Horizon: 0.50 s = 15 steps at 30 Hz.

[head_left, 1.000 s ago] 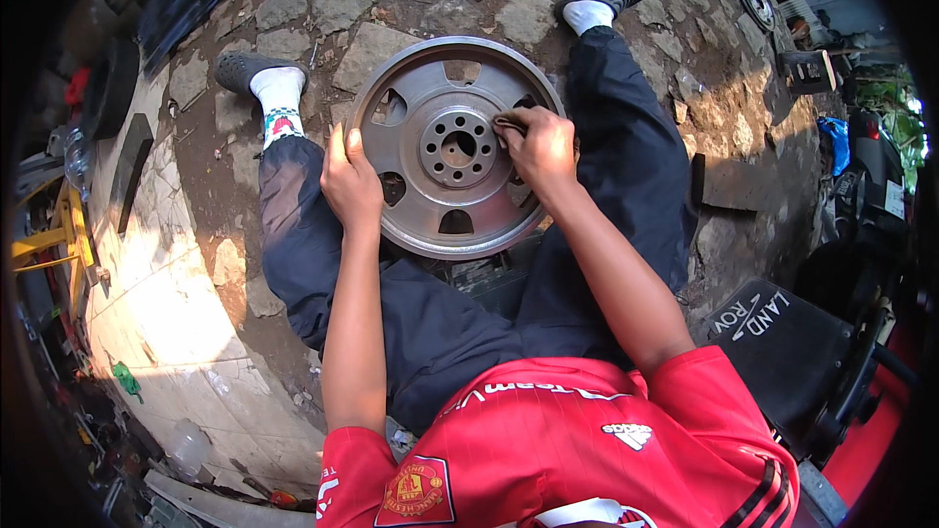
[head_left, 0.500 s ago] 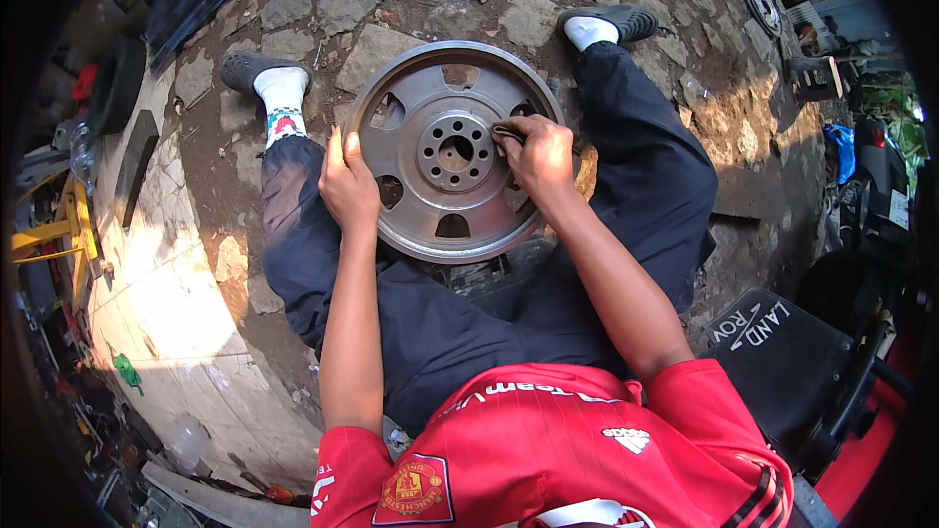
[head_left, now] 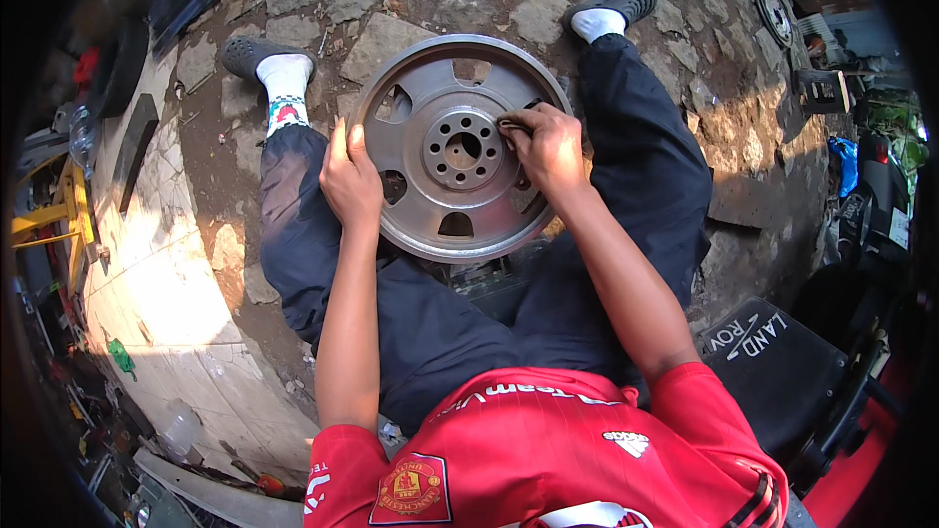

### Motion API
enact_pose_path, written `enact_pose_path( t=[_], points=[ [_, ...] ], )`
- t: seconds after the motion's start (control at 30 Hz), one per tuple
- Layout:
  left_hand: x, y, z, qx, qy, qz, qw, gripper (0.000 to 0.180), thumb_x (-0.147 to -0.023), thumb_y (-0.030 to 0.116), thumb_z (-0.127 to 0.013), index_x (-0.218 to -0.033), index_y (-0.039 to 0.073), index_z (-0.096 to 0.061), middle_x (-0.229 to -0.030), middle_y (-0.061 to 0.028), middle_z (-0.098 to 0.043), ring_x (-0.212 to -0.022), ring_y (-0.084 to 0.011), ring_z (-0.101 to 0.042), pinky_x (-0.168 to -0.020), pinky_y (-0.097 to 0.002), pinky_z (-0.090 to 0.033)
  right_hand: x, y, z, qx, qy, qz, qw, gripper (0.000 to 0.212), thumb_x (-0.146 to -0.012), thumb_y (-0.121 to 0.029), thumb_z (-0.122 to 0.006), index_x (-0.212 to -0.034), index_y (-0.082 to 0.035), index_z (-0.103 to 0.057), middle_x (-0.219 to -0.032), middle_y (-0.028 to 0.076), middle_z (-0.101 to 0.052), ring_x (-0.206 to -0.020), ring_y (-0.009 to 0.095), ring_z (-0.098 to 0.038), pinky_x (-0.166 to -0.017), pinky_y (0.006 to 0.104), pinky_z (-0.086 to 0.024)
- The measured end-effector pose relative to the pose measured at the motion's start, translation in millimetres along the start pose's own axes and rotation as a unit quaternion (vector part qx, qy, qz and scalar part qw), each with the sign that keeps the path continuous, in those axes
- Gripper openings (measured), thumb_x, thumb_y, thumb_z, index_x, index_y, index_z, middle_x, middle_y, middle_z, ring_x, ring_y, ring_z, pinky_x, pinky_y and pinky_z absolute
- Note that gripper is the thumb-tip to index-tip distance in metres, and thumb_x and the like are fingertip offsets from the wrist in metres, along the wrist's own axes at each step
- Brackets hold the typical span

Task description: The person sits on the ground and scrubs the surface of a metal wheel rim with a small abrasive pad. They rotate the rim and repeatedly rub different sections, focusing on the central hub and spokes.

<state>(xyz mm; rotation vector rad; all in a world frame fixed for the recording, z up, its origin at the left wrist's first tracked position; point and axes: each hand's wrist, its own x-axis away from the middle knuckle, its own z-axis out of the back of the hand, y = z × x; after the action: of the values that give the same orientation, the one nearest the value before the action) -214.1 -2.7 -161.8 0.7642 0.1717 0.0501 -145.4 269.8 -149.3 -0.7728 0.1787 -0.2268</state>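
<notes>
A large round metal wheel [head_left: 411,198], grey-brown and much like a flywheel, sits tilted between my legs. Around its centre hole runs a ring of several bolt holes, with wider windows farther out. My left hand [head_left: 350,176] grips the wheel's left rim, its fingers along the outer edge. On the right side of the face, my right hand [head_left: 550,145] pinches a small dark folded pad [head_left: 511,124] and presses it beside the hub. Whether the pad is cloth or abrasive paper, I cannot tell.
Rough paving stones [head_left: 538,15] and dirt surround my feet. At the left are pale tiles [head_left: 161,284], a dark bar [head_left: 135,152] and a yellow metal stand [head_left: 68,210]. A black seat [head_left: 778,367] is close at my right. Another wheel [head_left: 775,16] lies far right.
My right hand has shifted slightly with the pad along the wheel's face, staying right of the hub. My left hand keeps its place on the rim. The whole view has moved a little.
</notes>
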Motion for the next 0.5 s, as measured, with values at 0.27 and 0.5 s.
enact_pose_path(
  t=[0.27,0.5],
  points=[
    [-0.1,-1.1,0.1,-0.012,0.000,0.001,1.000,0.054,-0.113,0.041,-0.054,-0.138,-0.005,-0.069,-0.130,-0.0295,-0.073,-0.119,-0.0481,-0.070,-0.101,-0.0503,-0.056,-52.6,-22.7,-21.6,0.018,-0.049,0.118,0.992,0.020,-0.084,-0.011,-0.083,-0.103,-0.008,-0.086,-0.088,0.019,-0.072,-0.083,0.040,-0.072,-0.080,0.0481,-0.058],
    [-1.8,-1.2,0.1,-0.004,0.021,-0.019,1.000,0.051,-0.113,0.039,-0.056,-0.136,-0.004,-0.071,-0.124,-0.0287,-0.075,-0.112,-0.0478,-0.073,-0.093,-0.0504,-0.059,-35.1,-4.3,10.4,0.025,-0.087,0.057,0.994,0.022,-0.082,-0.013,-0.085,-0.104,-0.009,-0.086,-0.088,0.018,-0.072,-0.083,0.037,-0.073,-0.080,0.0472,-0.059]
  ],
)
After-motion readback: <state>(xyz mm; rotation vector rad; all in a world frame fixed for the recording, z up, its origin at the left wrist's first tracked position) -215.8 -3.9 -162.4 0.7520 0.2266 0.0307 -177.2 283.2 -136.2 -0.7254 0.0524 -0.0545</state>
